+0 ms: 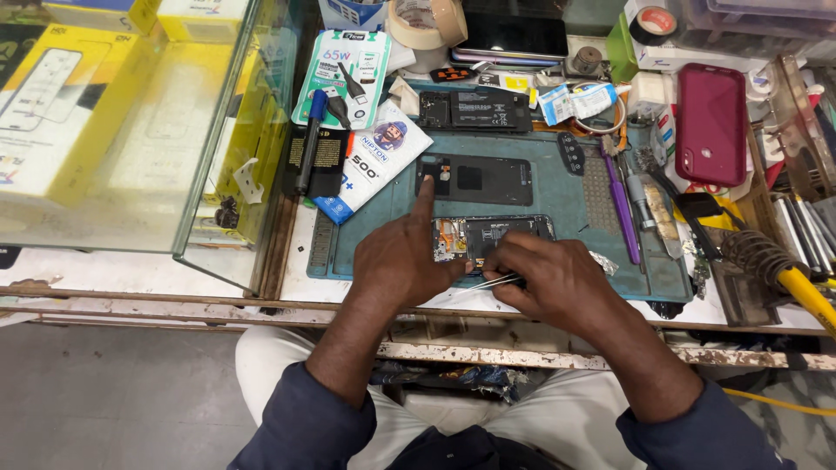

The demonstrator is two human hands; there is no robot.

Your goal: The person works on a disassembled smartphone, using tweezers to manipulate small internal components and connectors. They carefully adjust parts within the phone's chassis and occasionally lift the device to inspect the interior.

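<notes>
An opened phone (496, 235) with its circuit board exposed lies on the teal work mat (557, 187). My left hand (402, 257) rests on the phone's left end, its index finger stretched up and touching a black back cover (477, 179) lying just beyond. My right hand (550, 280) pinches metal tweezers (488, 282) whose tips point left, toward the phone's near edge.
A black battery (475, 110), a purple-handled tool (620, 204), a dark red phone (711, 122) and tape rolls (427, 21) crowd the back and right. A glass case (131, 130) with yellow boxes stands left. A soldering iron with yellow handle (788, 274) lies at right.
</notes>
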